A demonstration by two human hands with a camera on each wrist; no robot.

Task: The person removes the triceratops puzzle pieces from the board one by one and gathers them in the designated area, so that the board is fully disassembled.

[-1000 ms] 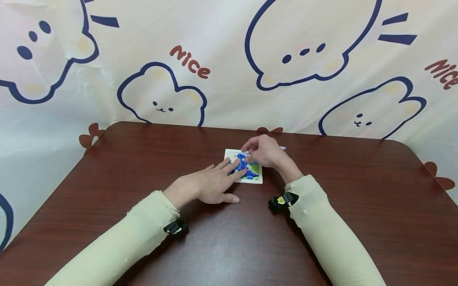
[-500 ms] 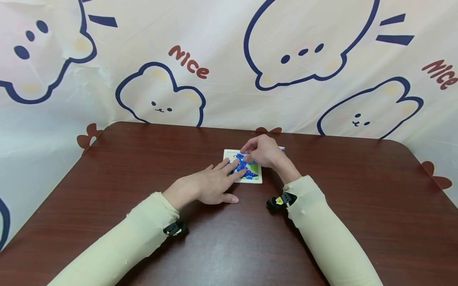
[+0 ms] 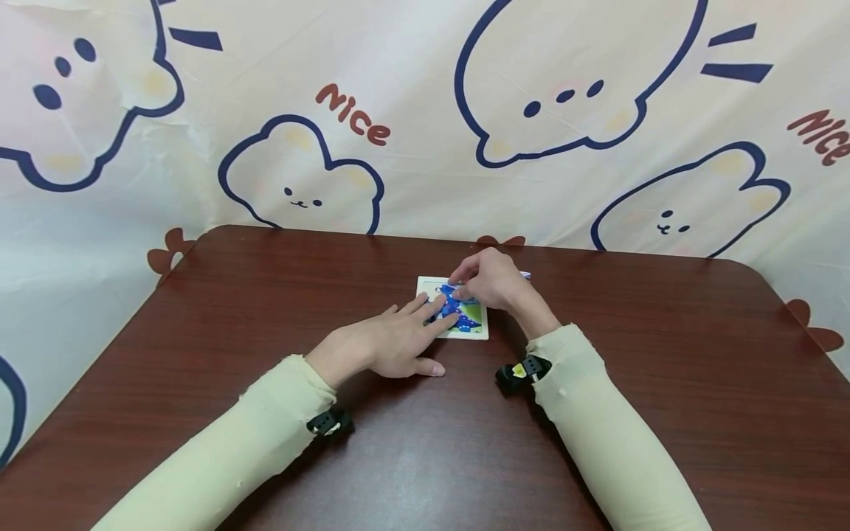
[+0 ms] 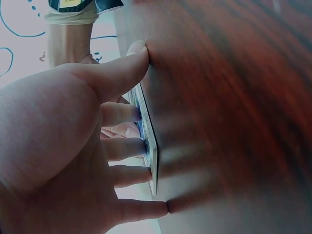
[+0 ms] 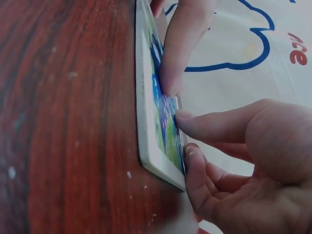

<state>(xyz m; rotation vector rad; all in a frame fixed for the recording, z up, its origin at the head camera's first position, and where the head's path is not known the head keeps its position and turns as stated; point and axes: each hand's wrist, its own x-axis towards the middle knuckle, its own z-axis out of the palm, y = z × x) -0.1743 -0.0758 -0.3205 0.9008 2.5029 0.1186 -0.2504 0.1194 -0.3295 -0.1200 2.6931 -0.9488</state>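
Observation:
A small square puzzle board [image 3: 474, 335] with a white frame and a blue and green picture lies flat on the table. My left hand [image 3: 392, 343] spreads its fingers over the left part of the board; in the left wrist view several fingertips [image 4: 134, 147] press on it, while the thumb touches the tabletop. Over the far right part bends my right hand [image 3: 491, 284]. In the right wrist view its thumb [image 5: 195, 122] is at the picture and its fingers curl at the far edge, pinching there. Whatever lies between them is mostly hidden.
A thin purple-edged thing [image 3: 526, 276] shows just behind the right hand, mostly covered by it. The dark wooden table [image 3: 265, 295] reaches back to a cartoon-printed cloth [image 3: 418, 184]. Black wrist cameras hang under both sleeves.

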